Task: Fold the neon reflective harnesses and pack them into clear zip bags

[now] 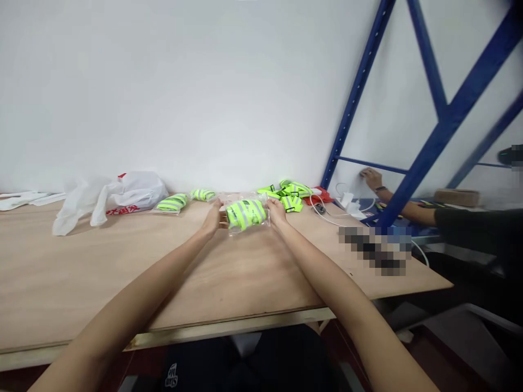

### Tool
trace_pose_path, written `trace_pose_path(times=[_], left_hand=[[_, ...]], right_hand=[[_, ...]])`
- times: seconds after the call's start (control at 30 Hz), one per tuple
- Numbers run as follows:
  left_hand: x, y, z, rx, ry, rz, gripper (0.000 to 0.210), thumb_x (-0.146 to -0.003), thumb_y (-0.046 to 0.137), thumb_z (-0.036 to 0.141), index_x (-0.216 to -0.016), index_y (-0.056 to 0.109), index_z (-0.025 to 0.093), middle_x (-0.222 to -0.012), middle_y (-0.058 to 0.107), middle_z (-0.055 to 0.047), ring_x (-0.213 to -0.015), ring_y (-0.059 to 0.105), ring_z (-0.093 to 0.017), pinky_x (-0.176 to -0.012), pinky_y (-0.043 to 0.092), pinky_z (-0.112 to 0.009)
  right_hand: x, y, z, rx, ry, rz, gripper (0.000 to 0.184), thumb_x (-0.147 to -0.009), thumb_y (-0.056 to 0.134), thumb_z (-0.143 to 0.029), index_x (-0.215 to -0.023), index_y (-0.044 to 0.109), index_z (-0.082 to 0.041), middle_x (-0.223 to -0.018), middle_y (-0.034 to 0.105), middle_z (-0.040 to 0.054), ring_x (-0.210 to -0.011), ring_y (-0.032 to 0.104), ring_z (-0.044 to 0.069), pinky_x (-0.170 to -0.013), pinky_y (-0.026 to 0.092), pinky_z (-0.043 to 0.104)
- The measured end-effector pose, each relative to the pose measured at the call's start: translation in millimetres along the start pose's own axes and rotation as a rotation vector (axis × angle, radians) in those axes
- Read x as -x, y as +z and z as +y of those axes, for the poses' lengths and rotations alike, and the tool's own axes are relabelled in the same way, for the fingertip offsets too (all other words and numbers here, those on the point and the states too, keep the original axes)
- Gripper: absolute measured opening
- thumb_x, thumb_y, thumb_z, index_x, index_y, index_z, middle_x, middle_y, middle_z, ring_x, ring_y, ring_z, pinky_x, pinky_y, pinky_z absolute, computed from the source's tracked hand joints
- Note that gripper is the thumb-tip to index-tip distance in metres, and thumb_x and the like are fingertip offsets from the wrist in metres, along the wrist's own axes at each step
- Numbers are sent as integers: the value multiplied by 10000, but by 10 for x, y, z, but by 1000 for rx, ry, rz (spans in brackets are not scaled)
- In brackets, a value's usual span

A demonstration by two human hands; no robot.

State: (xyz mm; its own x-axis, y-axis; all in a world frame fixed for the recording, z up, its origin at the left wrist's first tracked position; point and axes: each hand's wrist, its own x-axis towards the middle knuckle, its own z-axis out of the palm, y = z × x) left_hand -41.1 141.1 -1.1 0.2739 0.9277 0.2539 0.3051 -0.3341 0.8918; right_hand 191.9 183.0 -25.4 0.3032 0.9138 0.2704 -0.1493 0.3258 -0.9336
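Between my two hands, a clear plastic bag (245,214) with a folded neon-yellow reflective strap inside is held above the wooden table. My left hand (213,218) grips the bag's left edge, with its fingers partly behind the plastic. At the opposite edge, my right hand (277,211) pinches the plastic. Just beyond my right hand lies a loose pile of neon-yellow reflective straps (292,190) with black buckles. Two similar packed bags rest beyond my left hand: a nearer packed bag (172,203) and a farther packed bag (202,194).
A white plastic carrier bag (141,190) with red print stands at the back left, near flat white sheets (24,200). Red cloth (322,195) and a white cable (327,220) lie at right. Beyond the blue metal frame (425,147) another person's hand (371,178) touches the wall.
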Motion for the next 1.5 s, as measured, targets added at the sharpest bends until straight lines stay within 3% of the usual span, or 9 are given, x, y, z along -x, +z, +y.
trace_pose_path(times=[0.07,0.2,0.43,0.6,0.73,0.93,1.13,1.27,1.5], left_hand=[[102,-12,179,222,-121,-54,682,-917,350,728,-1322,490,197,-1135,692,-151,-873,713,-277,-665,610,-407],[336,-35,408,266,-68,-15,720,-723,789,532,-1303,450,271,-1265,614,-101,-841,703,-205,-616,626,-332],[400,-133,274,373,-115,103,635,-802,711,543,-1308,450,261,-1205,638,-103,-736,688,-153,-597,592,-277],[369,-120,176,200,-105,136,643,-822,652,580,-1333,469,235,-1324,590,-149,-1028,670,-262,-710,598,-346],[338,-21,223,-56,120,326,581,-759,699,558,-1184,564,185,-1254,605,-154,-1078,619,-279,-797,565,-366],[397,73,413,194,183,18,545,-847,511,725,-776,545,186,-643,529,7,-612,555,-161,-594,531,-303],[490,-78,424,-70,317,-56,443,-738,721,603,-721,527,204,-658,544,21,-612,523,-143,-591,476,-257],[521,-163,351,-274,390,-153,332,-779,667,560,-772,644,229,-724,645,-19,-677,580,-191,-631,494,-276],[515,-80,184,-281,342,-291,315,-828,579,498,-831,733,223,-822,727,-48,-756,642,-237,-681,517,-288]], right_hand=[[162,-28,-96,-44,17,34,276,-750,636,-458,-878,547,-230,-787,673,-14,-752,622,170,-617,489,259],[505,-80,-346,-104,87,-96,259,-773,673,-427,-910,589,-224,-891,727,25,-795,679,184,-627,541,274],[777,-212,-597,-61,252,-446,261,-719,806,-353,-846,686,-158,-830,759,91,-726,729,214,-631,592,319],[676,-137,-658,-72,229,-482,320,-689,834,-398,-813,643,-173,-746,728,35,-644,684,161,-585,590,296],[615,15,-708,-99,136,-485,386,-676,829,-476,-768,590,-188,-636,642,-38,-575,603,107,-610,581,286],[703,305,-734,-84,1,-519,455,-621,844,-537,-725,558,-198,-586,589,-63,-532,556,96,-572,483,237],[848,422,-754,151,-255,-580,353,-755,725,-517,-729,550,-211,-634,563,-47,-570,523,116,-571,405,246],[920,419,-710,467,-482,-633,250,-831,659,-410,-721,560,-209,-671,543,-39,-627,487,127,-601,353,253],[914,345,-501,476,-453,-669,326,-815,687,-482,-689,581,-201,-750,561,-12,-750,520,154,-683,388,260]])
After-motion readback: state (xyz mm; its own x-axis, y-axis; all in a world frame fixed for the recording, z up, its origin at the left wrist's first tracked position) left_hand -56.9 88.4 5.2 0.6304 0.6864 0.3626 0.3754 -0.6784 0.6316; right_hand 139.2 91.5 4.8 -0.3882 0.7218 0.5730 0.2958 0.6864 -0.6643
